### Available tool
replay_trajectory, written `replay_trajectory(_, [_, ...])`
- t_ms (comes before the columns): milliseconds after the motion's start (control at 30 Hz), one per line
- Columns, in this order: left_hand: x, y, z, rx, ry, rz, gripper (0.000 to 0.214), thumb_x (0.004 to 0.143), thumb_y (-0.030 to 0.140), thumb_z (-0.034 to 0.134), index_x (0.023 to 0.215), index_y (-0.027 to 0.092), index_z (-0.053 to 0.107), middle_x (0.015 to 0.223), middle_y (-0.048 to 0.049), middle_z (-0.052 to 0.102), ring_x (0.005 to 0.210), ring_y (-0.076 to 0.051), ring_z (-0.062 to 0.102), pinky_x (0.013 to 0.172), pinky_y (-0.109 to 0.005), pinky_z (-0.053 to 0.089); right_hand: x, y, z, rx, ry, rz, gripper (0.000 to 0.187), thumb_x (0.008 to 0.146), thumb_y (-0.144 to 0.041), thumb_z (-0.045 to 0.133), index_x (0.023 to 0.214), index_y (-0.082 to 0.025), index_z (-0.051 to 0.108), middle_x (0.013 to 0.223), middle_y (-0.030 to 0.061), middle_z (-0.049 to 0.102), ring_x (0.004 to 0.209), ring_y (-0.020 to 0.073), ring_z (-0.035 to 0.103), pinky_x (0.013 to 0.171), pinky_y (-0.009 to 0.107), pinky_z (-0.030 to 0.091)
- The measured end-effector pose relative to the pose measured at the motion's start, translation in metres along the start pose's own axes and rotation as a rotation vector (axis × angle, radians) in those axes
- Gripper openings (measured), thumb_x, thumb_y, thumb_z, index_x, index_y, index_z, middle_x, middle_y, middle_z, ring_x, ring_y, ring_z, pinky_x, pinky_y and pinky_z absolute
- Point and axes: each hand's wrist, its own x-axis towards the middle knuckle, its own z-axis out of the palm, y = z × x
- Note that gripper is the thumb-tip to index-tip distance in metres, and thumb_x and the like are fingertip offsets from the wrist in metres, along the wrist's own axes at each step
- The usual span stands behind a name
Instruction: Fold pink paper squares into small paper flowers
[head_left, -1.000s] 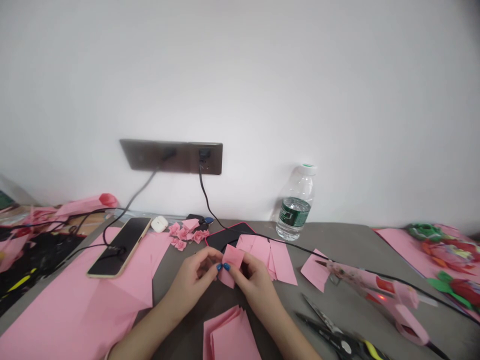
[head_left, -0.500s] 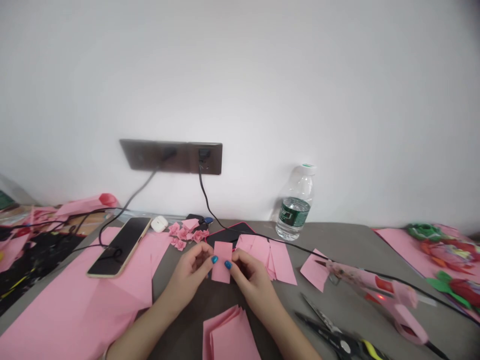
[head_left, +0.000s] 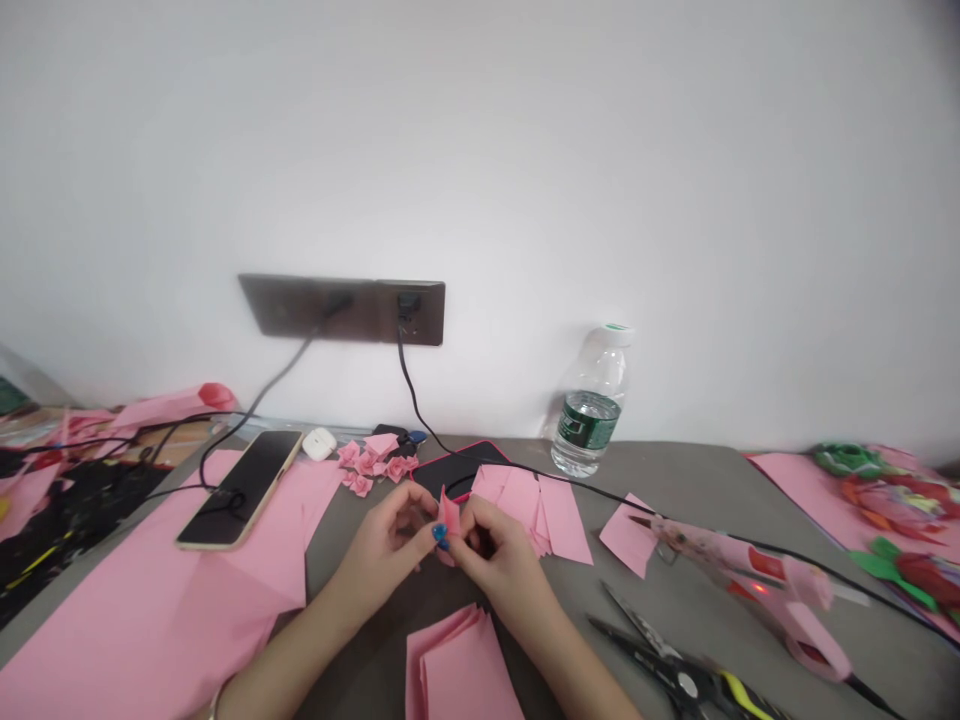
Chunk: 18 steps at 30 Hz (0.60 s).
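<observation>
My left hand (head_left: 386, 545) and my right hand (head_left: 495, 555) meet above the grey table (head_left: 675, 490). Both pinch one small pink paper piece (head_left: 449, 515), now folded narrow between the thumbs and fingers. A stack of pink paper squares (head_left: 457, 670) lies just below my wrists. More cut pink pieces (head_left: 540, 510) lie fanned out behind my right hand. Small folded pink paper flowers (head_left: 371, 462) sit in a cluster behind my left hand.
A phone (head_left: 240, 488) on a cable rests on a large pink sheet (head_left: 135, 620) at left. A water bottle (head_left: 592, 405) stands by the wall. A pink glue gun (head_left: 757, 580) and scissors (head_left: 675, 670) lie at right. Paper flowers (head_left: 892, 510) sit at far right.
The pink piece went from a flat rectangle held up between my hands to a narrow fold pinched between them. My hands drew closer together.
</observation>
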Motion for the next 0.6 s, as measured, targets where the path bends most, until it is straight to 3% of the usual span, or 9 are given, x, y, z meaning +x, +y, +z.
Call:
replay_trajectory(133, [-0.0007,0.0007,0.0005,0.031,-0.027,0.054,0.020,0.081,0.032,0.067,0.090,0.019,0.055,0.081,0.0009,0.054,0.072,-0.013,0.054,0.054,-0.019,0.042,-0.0010,0.0006,0.0007,-0.041,-0.026,-0.053,0.018,0.070,-0.014,0.059,0.059,-0.020,0.046,0.060,-0.0050,0.040,0.055,0.0112,0.035,0.051,0.024,0.025])
replay_trajectory(233, [-0.0003,0.0037,-0.0003,0.062,0.026,0.059,0.018,0.084,0.034,0.063,0.086,0.018,0.055,0.077,0.0023,0.051,0.069,-0.013,0.049,0.059,-0.021,0.042,-0.0008,-0.0003,-0.0007,0.040,-0.037,-0.009,0.022,0.075,-0.020,0.060,0.061,-0.021,0.044,0.059,-0.0053,0.040,0.055,0.0115,0.035,0.052,0.024,0.026])
replay_trajectory(333, [0.0007,0.0056,-0.0020,0.094,0.139,0.031,0.022,0.087,0.036,0.057,0.076,0.017,0.054,0.070,0.0031,0.048,0.066,-0.013,0.046,0.061,-0.022,0.041,0.0003,-0.0016,-0.0028,0.117,0.034,-0.004,0.026,0.083,-0.032,0.058,0.065,-0.022,0.041,0.061,-0.0057,0.036,0.055,0.0117,0.033,0.052,0.024,0.028])
replay_trajectory(433, [0.0016,0.0056,-0.0026,0.055,0.165,-0.009,0.024,0.087,0.038,0.056,0.076,0.017,0.055,0.069,0.0027,0.049,0.065,-0.014,0.047,0.061,-0.023,0.044,0.0017,-0.0027,-0.0040,0.142,0.116,-0.040,0.026,0.087,-0.038,0.055,0.070,-0.021,0.044,0.065,-0.0044,0.038,0.058,0.0124,0.036,0.054,0.024,0.032])
replay_trajectory(600, [0.0021,0.0069,0.0000,0.016,0.137,-0.072,0.026,0.080,0.043,0.063,0.082,0.018,0.055,0.067,0.0035,0.049,0.058,-0.014,0.047,0.044,-0.020,0.042,0.0022,-0.0019,-0.0038,0.196,0.089,-0.058,0.022,0.090,-0.039,0.054,0.078,-0.021,0.049,0.070,-0.0023,0.046,0.062,0.0138,0.045,0.058,0.024,0.039])
